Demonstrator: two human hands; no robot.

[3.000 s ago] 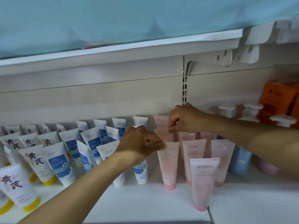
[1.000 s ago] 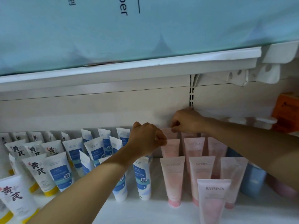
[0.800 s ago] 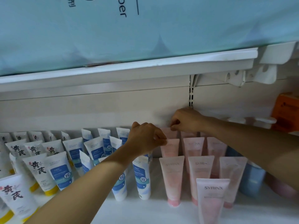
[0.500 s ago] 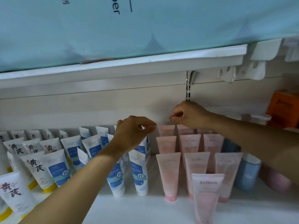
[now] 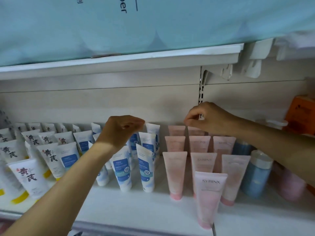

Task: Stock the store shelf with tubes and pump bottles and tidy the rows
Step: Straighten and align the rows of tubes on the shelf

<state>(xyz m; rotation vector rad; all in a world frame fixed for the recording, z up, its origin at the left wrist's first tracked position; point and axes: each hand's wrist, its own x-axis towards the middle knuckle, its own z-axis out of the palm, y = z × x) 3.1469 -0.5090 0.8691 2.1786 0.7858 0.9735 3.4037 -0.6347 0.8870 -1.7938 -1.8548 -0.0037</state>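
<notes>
Pink SYRINX tubes stand cap-down in three rows on the white shelf, one alone in front. Left of them stand blue-and-white tubes, then white tubes with yellow caps. My left hand hovers over the blue-and-white rows. Its fingers are curled and its fingertips sit beside the top of the rearmost tube. My right hand is above the rear pink tubes, thumb and fingers pinched together. I see no tube held in either hand. Blue and pink pump bottles stand partly behind my right forearm.
An upper shelf edge with a pale blue pack on it hangs close overhead. An orange box sits at the far right. The slotted shelf upright runs down just behind my right hand.
My left hand has let go of the pink tubes and moved left over the blue-and-white tubes. My right hand has lifted slightly above the rear pink tubes.
</notes>
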